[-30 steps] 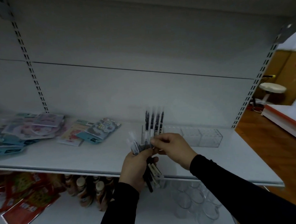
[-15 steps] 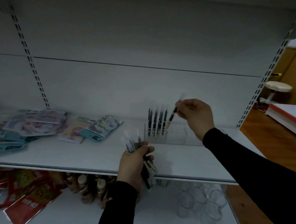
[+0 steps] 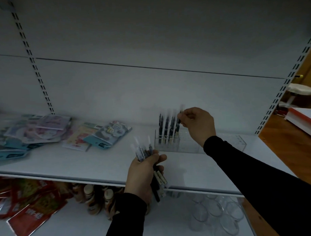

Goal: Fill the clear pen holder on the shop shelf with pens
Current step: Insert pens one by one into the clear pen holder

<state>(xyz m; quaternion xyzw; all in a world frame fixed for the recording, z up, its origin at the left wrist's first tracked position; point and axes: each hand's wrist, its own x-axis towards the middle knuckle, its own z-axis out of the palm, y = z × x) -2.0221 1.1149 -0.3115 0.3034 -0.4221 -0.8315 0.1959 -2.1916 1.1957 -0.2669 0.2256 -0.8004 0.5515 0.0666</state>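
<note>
The clear pen holder (image 3: 171, 143) stands on the white shelf (image 3: 82, 161) near the back panel, several pens (image 3: 166, 126) upright in its left end. The right hand (image 3: 198, 124) pinches one pen (image 3: 179, 119) above that row. The left hand (image 3: 144, 173) grips a bundle of pens (image 3: 143, 151) before the shelf's front edge.

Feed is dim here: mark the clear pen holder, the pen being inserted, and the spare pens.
clear pen holder (image 3: 171, 147): head view, front wall.
pen being inserted (image 3: 178, 125): head view, dark barrel.
spare pens (image 3: 143, 151): head view, upper ends.
</note>
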